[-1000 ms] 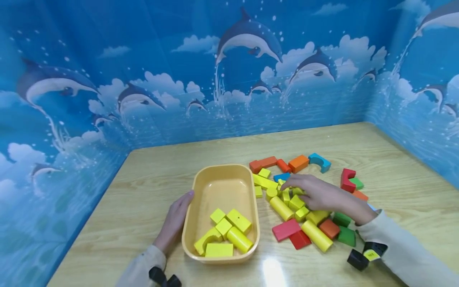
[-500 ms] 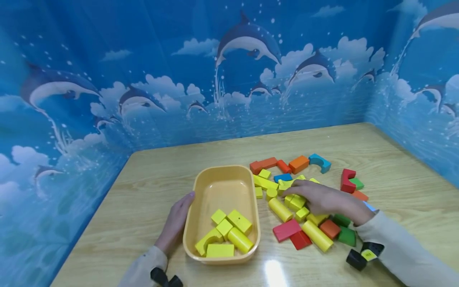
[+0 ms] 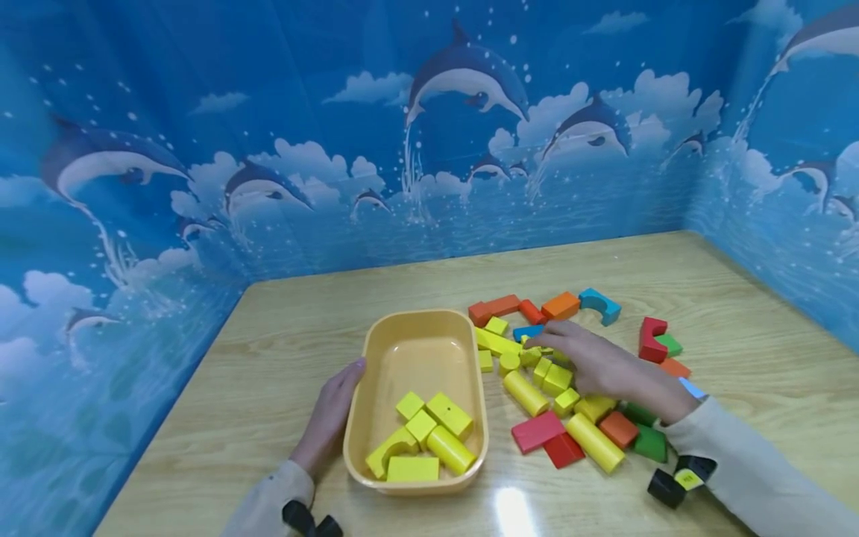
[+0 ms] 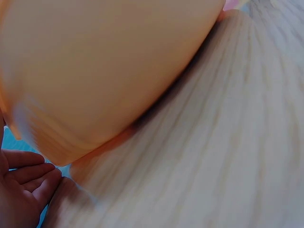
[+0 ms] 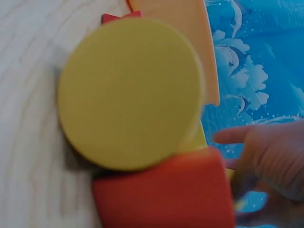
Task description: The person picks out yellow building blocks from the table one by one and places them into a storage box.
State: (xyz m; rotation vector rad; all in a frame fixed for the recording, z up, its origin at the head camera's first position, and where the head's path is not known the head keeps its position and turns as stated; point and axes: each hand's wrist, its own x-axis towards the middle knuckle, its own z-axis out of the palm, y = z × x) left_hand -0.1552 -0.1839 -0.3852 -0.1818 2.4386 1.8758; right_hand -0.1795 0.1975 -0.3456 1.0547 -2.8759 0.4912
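A peach plastic tray (image 3: 419, 350) with several yellow blocks (image 3: 421, 426) in its near half stands on the table. At its left side is my left hand (image 3: 329, 403), thumb at the rim. In the left wrist view, this hand's loosely bent fingers (image 4: 31, 178) lie close to the tray's wall (image 4: 104, 71). My right hand (image 3: 597, 365) reaches over a group of loose yellow blocks (image 3: 526, 392), fingertips down among them. The right wrist view shows its index finger (image 5: 232, 135) stretched out, apart from the others. Some contact is hidden behind the hand.
Red and orange blocks (image 3: 561, 304) and a blue arch (image 3: 599, 306) lie behind the yellow ones. Red (image 3: 537, 431) and green (image 3: 649, 443) blocks lie nearer, around the right forearm. A dolphin-printed curtain (image 3: 302, 216) borders the table's back and sides.
The right hand first draws slightly nearer over the yellow blocks, then shifts back a little toward the far ones. The left hand and the tray stay essentially in place.
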